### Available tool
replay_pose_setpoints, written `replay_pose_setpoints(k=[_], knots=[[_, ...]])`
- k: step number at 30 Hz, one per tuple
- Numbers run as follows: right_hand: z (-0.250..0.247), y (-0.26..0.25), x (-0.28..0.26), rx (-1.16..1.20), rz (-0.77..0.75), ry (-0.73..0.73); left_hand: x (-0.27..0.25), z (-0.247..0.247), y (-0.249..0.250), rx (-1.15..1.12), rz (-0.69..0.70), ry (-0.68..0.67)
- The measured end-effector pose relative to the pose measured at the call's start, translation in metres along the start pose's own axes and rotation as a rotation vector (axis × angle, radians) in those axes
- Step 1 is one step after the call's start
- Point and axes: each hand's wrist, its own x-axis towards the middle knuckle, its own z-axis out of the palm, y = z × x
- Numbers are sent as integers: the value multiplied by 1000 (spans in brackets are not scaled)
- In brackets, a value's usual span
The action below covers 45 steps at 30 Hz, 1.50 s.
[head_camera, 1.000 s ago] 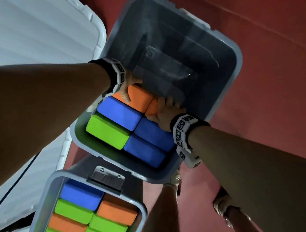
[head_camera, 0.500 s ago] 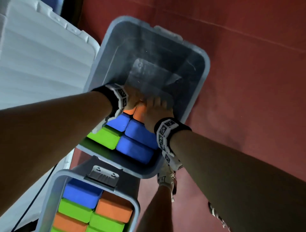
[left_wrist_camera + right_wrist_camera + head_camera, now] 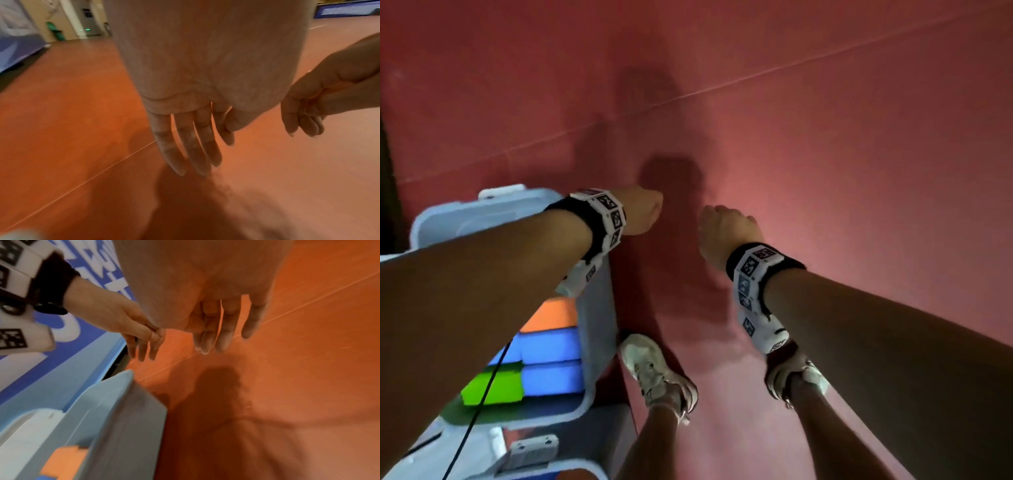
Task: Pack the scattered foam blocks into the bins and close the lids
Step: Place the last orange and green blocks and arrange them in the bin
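Observation:
A grey bin (image 3: 599, 308) stands at the left of the head view, holding an orange block (image 3: 551, 315), two blue blocks (image 3: 551, 346) and a green block (image 3: 493, 389). My left hand (image 3: 643, 210) hangs over the red floor just past the bin's right rim. My right hand (image 3: 726, 229) hangs further right, apart from it. The wrist views show the left fingers (image 3: 191, 146) and the right fingers (image 3: 222, 331) straight and relaxed, holding nothing. The bin's corner (image 3: 115, 402) and an orange block (image 3: 63, 462) lie below the right wrist.
A second bin with a white latch (image 3: 530, 452) sits at the bottom left. My feet in white shoes (image 3: 654, 370) stand on the red floor (image 3: 825, 137) right of the bins. A black cable (image 3: 482, 394) crosses the blocks. A blue banner (image 3: 61, 321) stands beyond the bin.
Both hands have lifted off the orange blocks, left the bin and moved right over the floor. The head view has swung right, so the bin now sits at the left edge.

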Motion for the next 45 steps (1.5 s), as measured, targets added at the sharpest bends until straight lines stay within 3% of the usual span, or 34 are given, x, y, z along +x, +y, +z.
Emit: replay_pose_setpoints(k=[5, 12, 18, 21, 25, 34, 45], knots=[[-71, 179, -65, 120, 211, 47, 66, -79, 187, 165, 192, -43], [-147, 414, -172, 283, 517, 197, 135, -173, 487, 410, 475, -108], [-180, 567, -244, 329, 737, 254, 174, -207, 673, 527, 582, -77], [-194, 629, -264, 342, 817, 268, 200, -229, 739, 545, 611, -71], [-210, 681, -264, 362, 866, 249, 240, -262, 783, 579, 603, -63], [-285, 847, -197, 433, 860, 205, 386, -337, 909, 678, 567, -80], [-398, 1014, -180, 523, 806, 68, 483, -419, 1077, 675, 544, -159]])
